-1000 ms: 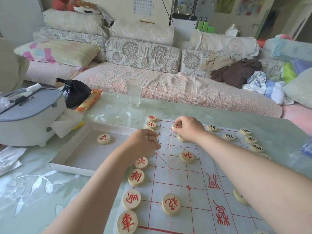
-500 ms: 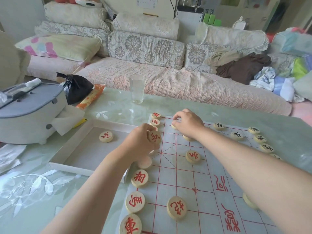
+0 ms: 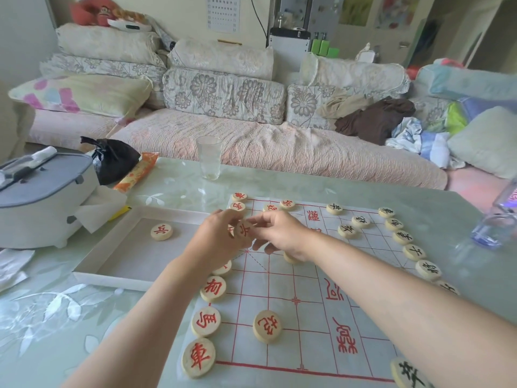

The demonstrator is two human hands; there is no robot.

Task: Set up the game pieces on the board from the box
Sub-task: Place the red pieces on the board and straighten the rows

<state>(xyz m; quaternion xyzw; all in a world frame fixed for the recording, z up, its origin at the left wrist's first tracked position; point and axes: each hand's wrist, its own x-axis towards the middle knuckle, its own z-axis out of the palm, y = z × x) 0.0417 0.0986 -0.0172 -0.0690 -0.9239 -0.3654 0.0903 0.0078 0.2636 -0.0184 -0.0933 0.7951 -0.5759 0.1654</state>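
My round pale wooden discs [image 3: 267, 326] look smooth and matt; the white red-lined board [image 3: 279, 288] looks like thin paper, the green tabletop [image 3: 56, 317] glossy.

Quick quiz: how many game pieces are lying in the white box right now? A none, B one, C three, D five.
B: just one red-lettered piece lies on the floor of the white box.

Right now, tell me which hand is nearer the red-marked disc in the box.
Left. The left hand, gripping a second disc, is to the right of the boxed disc; the right hand is farther right, over the board.
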